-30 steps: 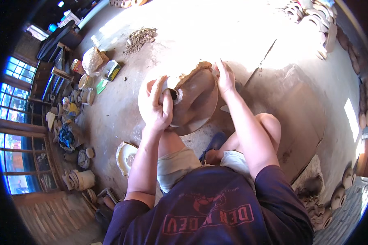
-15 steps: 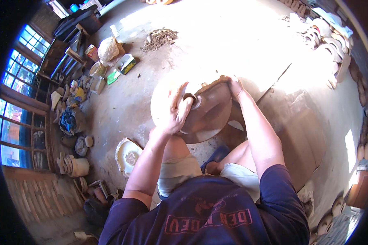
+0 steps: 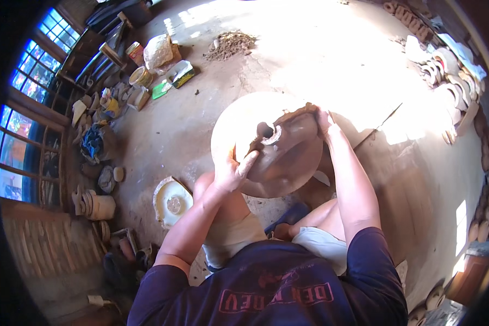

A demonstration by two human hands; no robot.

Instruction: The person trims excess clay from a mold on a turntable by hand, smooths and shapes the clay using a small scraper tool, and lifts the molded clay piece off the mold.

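A round turntable disc (image 3: 282, 182) sits low between my knees, part sunlit and part in shade. Across it runs an uneven length of brown clay (image 3: 296, 113), with a dark round opening and a pale, torn-looking edge near its middle. My left hand (image 3: 234, 169) is closed at the near-left end of this clay, thumb on top and fingers partly hidden. At the far-right end my right hand (image 3: 326, 122) grips the clay near the disc's rim, most of its fingers out of sight. Glare hides detail on the disc's far side.
A white basin (image 3: 165, 198) stands left of my knee. Further left are a green-edged tray (image 3: 181, 73), a yellowish bucket (image 3: 141, 77) and a wrapped bundle (image 3: 160, 51). A heap of crumbled clay (image 3: 231, 44) lies ahead. Curved clay pieces (image 3: 445, 68) are stacked at far right.
My left hand has moved from beside the round opening back toward me, to the clay's near-left end. My right hand stays at the far end. The whole view has shifted slightly.
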